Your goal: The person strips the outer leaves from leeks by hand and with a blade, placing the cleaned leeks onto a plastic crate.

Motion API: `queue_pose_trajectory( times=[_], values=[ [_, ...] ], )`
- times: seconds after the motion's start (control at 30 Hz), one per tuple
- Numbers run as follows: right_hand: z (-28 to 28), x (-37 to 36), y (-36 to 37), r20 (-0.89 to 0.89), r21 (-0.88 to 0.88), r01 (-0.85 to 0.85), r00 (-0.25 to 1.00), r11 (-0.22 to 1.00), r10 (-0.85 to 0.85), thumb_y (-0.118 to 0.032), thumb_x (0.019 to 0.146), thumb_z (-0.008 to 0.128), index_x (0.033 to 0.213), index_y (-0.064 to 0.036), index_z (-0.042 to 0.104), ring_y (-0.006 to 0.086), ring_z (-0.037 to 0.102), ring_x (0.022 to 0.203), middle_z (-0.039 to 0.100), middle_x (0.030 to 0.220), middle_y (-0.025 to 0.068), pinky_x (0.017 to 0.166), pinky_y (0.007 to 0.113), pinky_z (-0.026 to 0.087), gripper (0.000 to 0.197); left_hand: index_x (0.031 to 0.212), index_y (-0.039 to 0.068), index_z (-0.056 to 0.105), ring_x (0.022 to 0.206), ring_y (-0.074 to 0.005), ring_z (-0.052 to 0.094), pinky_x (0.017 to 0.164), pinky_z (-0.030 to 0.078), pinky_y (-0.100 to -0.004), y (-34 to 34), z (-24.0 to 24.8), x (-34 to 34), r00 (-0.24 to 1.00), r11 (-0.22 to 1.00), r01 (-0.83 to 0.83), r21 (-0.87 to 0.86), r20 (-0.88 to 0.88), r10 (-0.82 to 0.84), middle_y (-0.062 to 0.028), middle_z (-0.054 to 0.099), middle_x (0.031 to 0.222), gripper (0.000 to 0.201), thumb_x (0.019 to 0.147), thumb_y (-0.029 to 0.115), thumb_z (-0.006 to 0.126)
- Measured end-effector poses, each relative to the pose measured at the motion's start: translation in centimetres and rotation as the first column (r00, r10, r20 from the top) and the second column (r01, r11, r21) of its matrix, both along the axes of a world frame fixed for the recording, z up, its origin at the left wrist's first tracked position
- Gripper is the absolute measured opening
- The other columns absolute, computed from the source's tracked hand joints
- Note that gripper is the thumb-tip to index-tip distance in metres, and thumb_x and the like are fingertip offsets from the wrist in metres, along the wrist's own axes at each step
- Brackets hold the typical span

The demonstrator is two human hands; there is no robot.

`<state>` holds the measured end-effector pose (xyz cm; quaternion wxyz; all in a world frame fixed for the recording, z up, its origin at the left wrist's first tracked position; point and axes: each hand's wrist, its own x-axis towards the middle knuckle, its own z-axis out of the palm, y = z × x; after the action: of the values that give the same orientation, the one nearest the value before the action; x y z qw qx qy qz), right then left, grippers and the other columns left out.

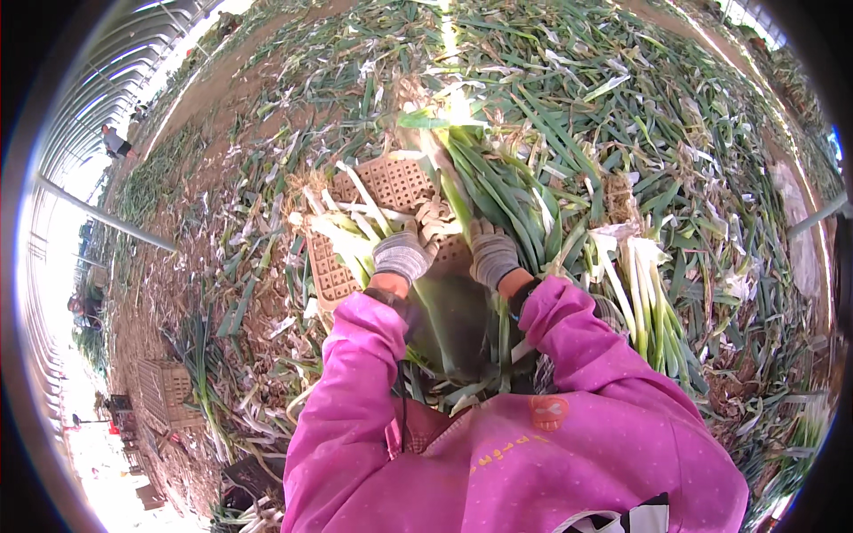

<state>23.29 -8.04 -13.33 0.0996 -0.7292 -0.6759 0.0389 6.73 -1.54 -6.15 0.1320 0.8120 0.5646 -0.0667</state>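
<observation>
One bunch of leeks (pixel 357 238) lies over the left side of the crate (pixel 384 182), just beside your left hand (pixel 404 256). Your right hand (pixel 493 256) is at the crate's right side, next to the green leaves (pixel 506 195) of more leeks. Both your hands are gloved in grey; whether either grips anything, I cannot tell. Another bunch (pixel 649 293) lies right of your right sleeve (pixel 569 324).

One head-worn wide fisheye view looks steeply down and forward, close above the grey knit-gloved hands (pixel 402 257) and pink dotted fabric sleeves (pixel 349 382), taking in leaf-littered brown ground (pixel 194 99).
</observation>
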Motion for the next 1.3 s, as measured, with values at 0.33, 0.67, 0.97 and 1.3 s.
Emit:
queue_pose_trajectory(
  times=[0.33, 0.67, 0.97, 1.3],
  values=[
    [0.3, -2.5, -0.6, -0.419, -0.237, -0.304, 0.889, 0.923, 0.185, -0.023, 0.065, 0.064, 0.138, -0.0048, 0.026, 0.0398, 0.040, 0.123, 0.034, 0.136, 0.0264, 0.102, 0.042, 0.034, 0.084, 0.126, 0.005, 0.042, 0.088, -0.0382, 0.060, 0.078, 0.047, -0.0448, 3.2, 2.0, -5.4, 0.975, 0.978, -0.203, 0.049, 0.097, 0.198, -0.0220, 0.063, 0.095, 0.064, 0.078, 0.043, 0.059],
    [1.0, -3.8, -1.6, 0.025, -0.027, -0.237, 0.971, 0.971, 0.238, -0.018, 0.071, 0.057, 0.128, -0.0081, 0.045, 0.0321, 0.053, 0.102, 0.047, 0.118, 0.0196, 0.078, 0.042, 0.045, 0.059, 0.130, 0.007, 0.040, 0.096, -0.0396, 0.059, 0.085, 0.045, -0.0447, 4.8, 2.0, -6.5, 0.942, 0.943, -0.333, -0.003, 0.039, 0.333, -0.0265, 0.059, 0.106, 0.070, 0.077, 0.051, 0.055],
    [0.6, -4.7, -2.5, 0.074, -0.098, -0.254, 0.962, 0.962, 0.261, -0.013, 0.075, 0.051, 0.118, -0.0085, 0.052, 0.0278, 0.057, 0.086, 0.053, 0.096, 0.0123, 0.069, 0.038, 0.045, 0.044, 0.127, 0.007, 0.046, 0.108, -0.0374, 0.054, 0.092, 0.043, -0.0430, 13.2, 2.9, -8.2, 0.942, 0.953, -0.294, 0.075, -0.149, 0.302, -0.0216, 0.056, 0.117, 0.072, 0.075, 0.056, 0.056],
    [-1.2, -4.5, -1.8, 0.105, -0.051, -0.166, 0.980, 0.985, 0.171, -0.014, 0.074, 0.055, 0.121, -0.0083, 0.048, 0.0282, 0.058, 0.088, 0.053, 0.102, 0.0135, 0.070, 0.037, 0.047, 0.048, 0.137, 0.015, 0.034, 0.090, -0.0295, 0.062, 0.081, 0.049, -0.0404, -2.9, 6.9, -7.7, 0.957, 0.931, -0.200, -0.306, -0.265, 0.118, -0.0167, 0.061, 0.104, 0.064, 0.083, 0.045, 0.054]
  ],
)
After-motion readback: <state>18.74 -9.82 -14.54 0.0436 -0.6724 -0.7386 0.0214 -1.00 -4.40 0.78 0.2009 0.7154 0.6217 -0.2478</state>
